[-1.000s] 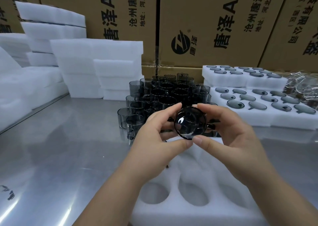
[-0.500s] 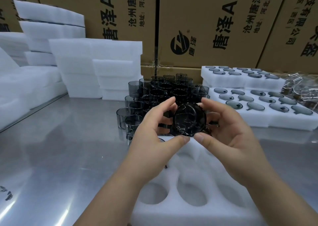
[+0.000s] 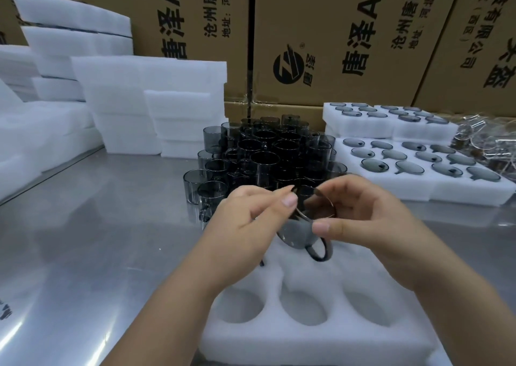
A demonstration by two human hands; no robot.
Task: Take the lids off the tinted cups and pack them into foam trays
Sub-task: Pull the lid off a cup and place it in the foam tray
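Above the foam tray (image 3: pixel 307 343), my left grip (image 3: pixel 245 226) and right grip (image 3: pixel 371 220) both pinch one tinted cup (image 3: pixel 296 234); if either pinch loosens, it may slip down.

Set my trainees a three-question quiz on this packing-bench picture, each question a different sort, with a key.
1. True or false: only one hand holds the tinted cup.
2. The three front holes of the near foam tray are: A) holding cups, B) empty, C) covered by lids.
3. Fill in: the filled trays lie to the ___ of the loose cups.
Key: 1 false: left hand and right hand both grip it. 2 B. 3 right.
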